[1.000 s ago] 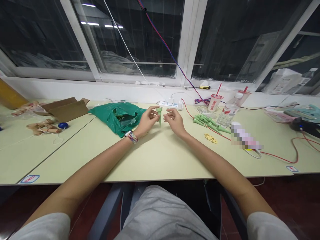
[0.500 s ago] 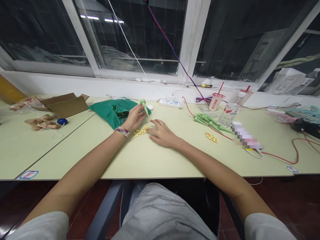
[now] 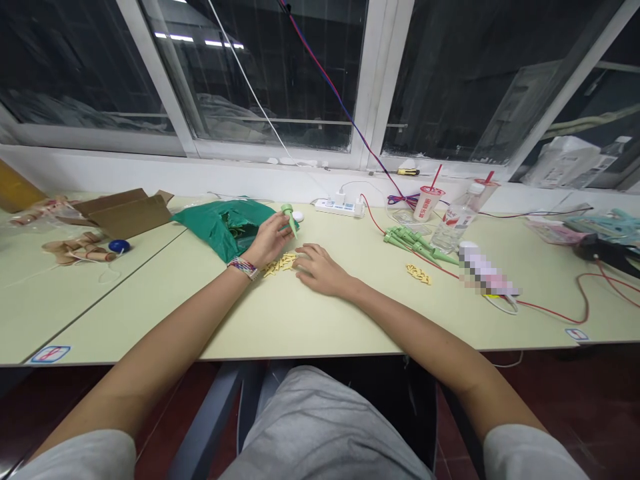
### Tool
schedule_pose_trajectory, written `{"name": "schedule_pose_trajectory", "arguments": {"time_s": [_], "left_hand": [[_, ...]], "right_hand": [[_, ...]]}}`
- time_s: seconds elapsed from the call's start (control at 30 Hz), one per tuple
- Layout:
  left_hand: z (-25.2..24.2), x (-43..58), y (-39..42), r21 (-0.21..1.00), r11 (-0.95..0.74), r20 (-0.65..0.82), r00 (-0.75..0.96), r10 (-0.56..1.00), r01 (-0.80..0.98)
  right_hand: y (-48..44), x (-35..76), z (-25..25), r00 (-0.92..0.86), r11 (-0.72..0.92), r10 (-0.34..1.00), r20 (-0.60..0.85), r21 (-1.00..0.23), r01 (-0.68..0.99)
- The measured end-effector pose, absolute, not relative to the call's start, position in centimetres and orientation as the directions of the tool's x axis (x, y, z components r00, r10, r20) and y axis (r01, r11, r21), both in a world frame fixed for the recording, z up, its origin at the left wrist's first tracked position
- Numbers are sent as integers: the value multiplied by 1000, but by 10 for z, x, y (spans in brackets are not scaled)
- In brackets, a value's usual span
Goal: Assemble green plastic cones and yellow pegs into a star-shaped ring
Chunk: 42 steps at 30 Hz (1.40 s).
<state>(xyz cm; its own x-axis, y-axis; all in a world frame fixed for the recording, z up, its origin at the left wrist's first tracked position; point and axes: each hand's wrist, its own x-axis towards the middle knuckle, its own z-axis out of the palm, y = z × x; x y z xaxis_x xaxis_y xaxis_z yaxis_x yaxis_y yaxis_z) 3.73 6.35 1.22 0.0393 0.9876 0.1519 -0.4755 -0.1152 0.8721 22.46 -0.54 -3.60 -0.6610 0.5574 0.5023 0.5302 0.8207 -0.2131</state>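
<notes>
A green tapered plastic piece with a wider capped top (image 3: 289, 217) is pinched in my left hand (image 3: 270, 239), its narrow end pointing down. Below it on the table lies a loose pile of small yellow pieces (image 3: 281, 263), partly hidden by my fingers. My right hand (image 3: 323, 268) rests at the right edge of that pile, palm down, with its fingers apart; I see nothing held in it. Behind my left wrist sits an open green plastic bag (image 3: 210, 223) with more green things inside. Several similar green pieces (image 3: 413, 241) lie in a bunch to the right.
A smaller yellow heap (image 3: 419, 274) lies right of my hands. Farther back are a power strip (image 3: 337, 207), a red-and-white cup (image 3: 428, 203) and a water bottle (image 3: 454, 223). A red cable (image 3: 543, 307) crosses the right side. Cardboard (image 3: 125, 213) and wooden toys (image 3: 83, 250) lie left.
The whole view has shifted slightly. My left hand still holds the green piece above the yellow pile, and my right hand's fingers have drawn slightly closer together beside it.
</notes>
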Motion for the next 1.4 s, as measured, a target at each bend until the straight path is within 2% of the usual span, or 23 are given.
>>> {"name": "schedule_pose_trajectory", "arguments": {"time_s": [0.17, 0.4, 0.77, 0.83, 0.93, 1.07, 1.2, 1.4], "left_hand": [[12, 38, 62, 874, -111, 147, 40, 988, -473], [11, 38, 61, 881, -105, 141, 44, 989, -461], [17, 40, 51, 899, -74, 154, 154, 976, -432], [16, 40, 51, 903, -88, 173, 167, 971, -421], [14, 44, 49, 921, -83, 171, 202, 964, -382], [11, 58, 36, 960, -75, 171, 354, 920, -269], [8, 72, 20, 974, -79, 171, 454, 875, -213], [4, 80, 12, 974, -108, 190, 448, 874, -201]], "right_hand": [[-6, 224, -36, -639, 833, 540, 547, -241, 498], [-5, 224, -38, -660, 830, 553, 508, -275, 485], [-21, 252, -29, -601, 753, 628, 495, -582, 308], [-19, 261, -28, -532, 714, 668, 521, -649, 261], [-11, 273, -26, -333, 631, 764, 552, -746, 211], [-1, 287, -19, -85, 548, 836, 541, -826, 131], [1, 290, -16, -44, 546, 838, 544, -835, 70], [-6, 284, -15, -134, 625, 781, 610, -765, 156]]}}
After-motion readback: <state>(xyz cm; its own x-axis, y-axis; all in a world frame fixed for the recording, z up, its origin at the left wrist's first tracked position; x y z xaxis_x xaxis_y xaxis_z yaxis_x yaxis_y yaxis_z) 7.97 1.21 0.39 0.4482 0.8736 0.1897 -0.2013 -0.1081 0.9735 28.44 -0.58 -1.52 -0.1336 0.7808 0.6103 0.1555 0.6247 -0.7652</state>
